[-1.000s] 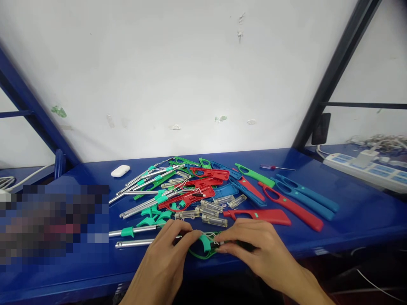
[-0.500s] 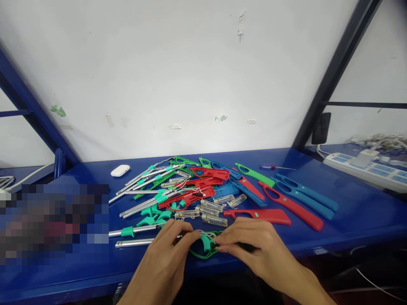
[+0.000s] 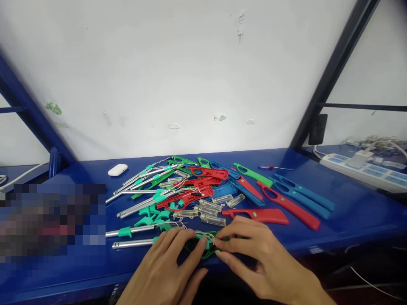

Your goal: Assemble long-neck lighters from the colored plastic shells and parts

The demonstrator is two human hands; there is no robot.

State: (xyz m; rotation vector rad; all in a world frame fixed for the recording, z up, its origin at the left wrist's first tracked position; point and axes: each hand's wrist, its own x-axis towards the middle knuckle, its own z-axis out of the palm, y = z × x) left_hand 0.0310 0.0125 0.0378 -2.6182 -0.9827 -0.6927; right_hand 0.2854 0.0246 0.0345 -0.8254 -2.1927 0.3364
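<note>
A green lighter shell [image 3: 209, 253] lies at the front edge of the table with thin white wires [image 3: 206, 234] and a teal trigger inside it. A silver lighter tube [image 3: 133, 244] sticks out from it to the left. My left hand [image 3: 168, 262] rests over the shell's left part, its index finger pressing by the trigger. Its thumb is apart, lower down. With thumb and fingertips closed, my right hand [image 3: 254, 250] pinches the shell's right side and the wires. What lies beneath its fingers is hidden. Behind the hands are several clear fuel tanks [image 3: 213, 220] and a red lighter shell [image 3: 270, 216].
Loose teal triggers [image 3: 144, 221] and more metal tubes [image 3: 140, 207] spread to the left. Red, green and blue shells pile up behind. Blue shells [image 3: 305, 197] lie right, near a screwdriver [image 3: 273, 167]. A white earbud case [image 3: 117, 170] and a power strip [image 3: 365, 169] flank them.
My left hand has shifted slightly right over the trigger, and its thumb now shows below. My right hand still pinches at the shell's right side. The view has shifted slightly.
</note>
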